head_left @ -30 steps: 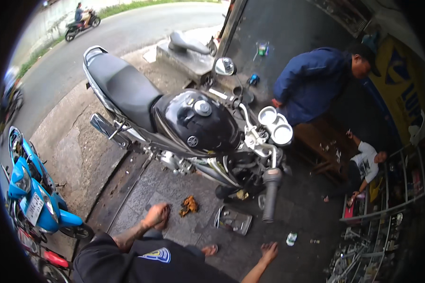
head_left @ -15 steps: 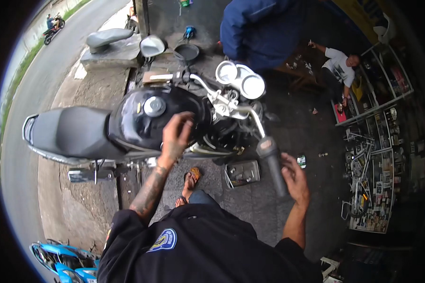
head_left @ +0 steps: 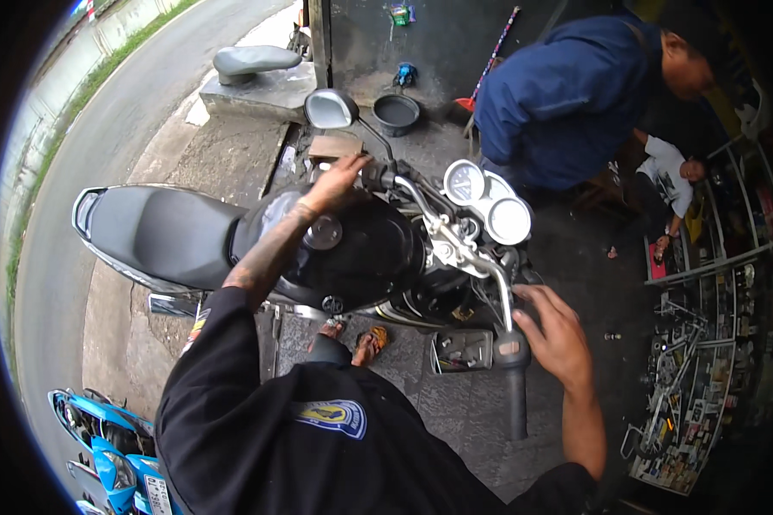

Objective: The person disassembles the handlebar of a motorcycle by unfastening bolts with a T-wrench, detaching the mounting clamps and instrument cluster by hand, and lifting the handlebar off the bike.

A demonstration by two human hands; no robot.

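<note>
A black motorcycle stands across in front of me. Its fuel tank (head_left: pixel 365 253) and two round white gauges (head_left: pixel 508 221) sit beside the silver handlebar (head_left: pixel 445 240). At the far end of the bar, my left hand (head_left: pixel 338 182) is closed over the handlebar grip, hiding most of it. My right hand (head_left: pixel 558 335) is open, fingers spread and bent, beside the near end of the bar. The black near grip (head_left: pixel 514 399) hangs below those fingers, not held. Whether the fingertips touch the bar, I cannot tell.
A person in a blue jacket (head_left: pixel 563 103) stands beyond the handlebar; another person (head_left: pixel 668 176) is by the shelves (head_left: pixel 721 257). A tool tray (head_left: pixel 461 352) lies on the floor. A black basin (head_left: pixel 395 114) stands beyond the mirror (head_left: pixel 331 109). Blue motorcycle (head_left: pixel 116 463) at lower left.
My left hand has moved from over the tank to the far grip. My right hand has shifted up along the bar from beside the near grip. The view has turned.
</note>
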